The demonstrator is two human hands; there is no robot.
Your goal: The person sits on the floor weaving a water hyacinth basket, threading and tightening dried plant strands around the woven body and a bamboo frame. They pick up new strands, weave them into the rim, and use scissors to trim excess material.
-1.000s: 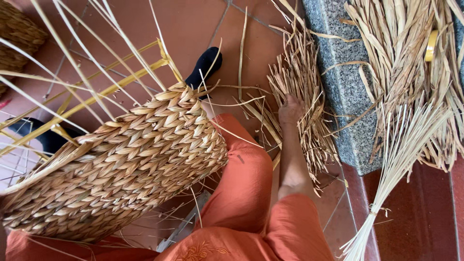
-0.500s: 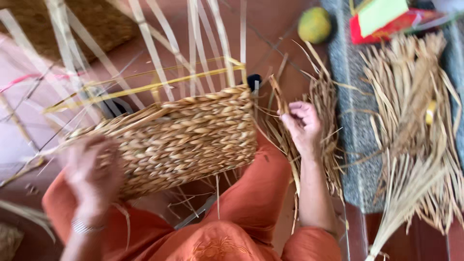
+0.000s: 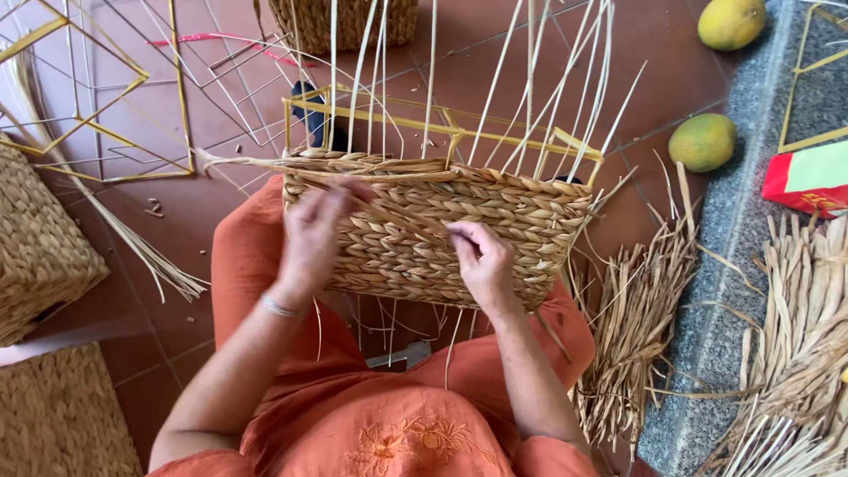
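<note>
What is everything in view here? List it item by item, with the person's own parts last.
half-woven basket: one, tan, on the lap, on a yellow wire frame with loose upright strands.
finished baskets: at least three, tan, at the left edge and top.
bare wire frames: several, yellow, on the floor upper left.
round fruits: two, yellow-green, upper right.
dried straw bundles: several, pale tan, right side.
red and green packet: one, right edge.
tile floor: reddish brown.
orange clothing: on the person.
left hand: touches the basket's weave; bracelet on the wrist.
right hand: on the weave.
</note>
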